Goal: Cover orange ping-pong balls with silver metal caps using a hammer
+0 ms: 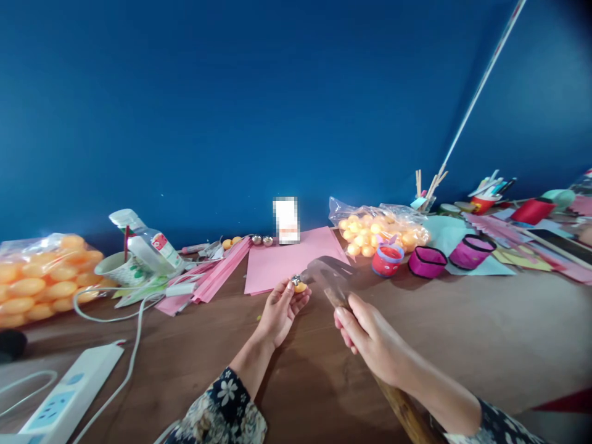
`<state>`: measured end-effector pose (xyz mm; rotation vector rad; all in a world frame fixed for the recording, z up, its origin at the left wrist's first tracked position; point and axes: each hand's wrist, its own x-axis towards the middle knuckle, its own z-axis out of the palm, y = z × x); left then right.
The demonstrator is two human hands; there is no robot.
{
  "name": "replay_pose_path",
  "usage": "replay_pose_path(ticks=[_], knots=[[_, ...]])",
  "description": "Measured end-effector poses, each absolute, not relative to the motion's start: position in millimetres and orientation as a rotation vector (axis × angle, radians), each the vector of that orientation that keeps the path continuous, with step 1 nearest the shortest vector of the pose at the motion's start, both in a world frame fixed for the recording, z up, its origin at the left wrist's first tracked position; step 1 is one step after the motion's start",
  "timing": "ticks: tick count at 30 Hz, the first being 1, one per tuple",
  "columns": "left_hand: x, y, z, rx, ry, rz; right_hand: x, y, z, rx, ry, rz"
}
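My left hand [279, 316] is closed in a pinch on a small orange ball [300, 287]. A shiny silver piece like a bell [296, 279] sits on top of the ball. My right hand [372, 336] is wrapped round the wooden handle of a claw hammer [401, 404]. The metal hammer head [329, 274], slightly blurred, is just right of the ball; I cannot tell if they touch. Beyond both hands lies a sheet of pink paper [289, 256], with two silver balls [262, 240] at its far left corner.
On the left are a bag of orange balls [44, 277], a paper cup [123, 268], a bottle [155, 243], a power strip [71, 385] and cables. Another bag of balls [370, 231], a red-and-blue cup [387, 260] and purple fabric bands [428, 262] stand right.
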<state>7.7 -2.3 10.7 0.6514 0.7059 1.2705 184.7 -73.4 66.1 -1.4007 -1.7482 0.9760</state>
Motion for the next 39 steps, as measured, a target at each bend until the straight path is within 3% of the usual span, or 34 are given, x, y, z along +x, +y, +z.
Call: replay_pose_path(ticks=[39], knots=[[7.4,-0.1,9.8,0.622,0.704,1.309,184.6,-65.6,63.6,-1.327,-1.584,1.234]])
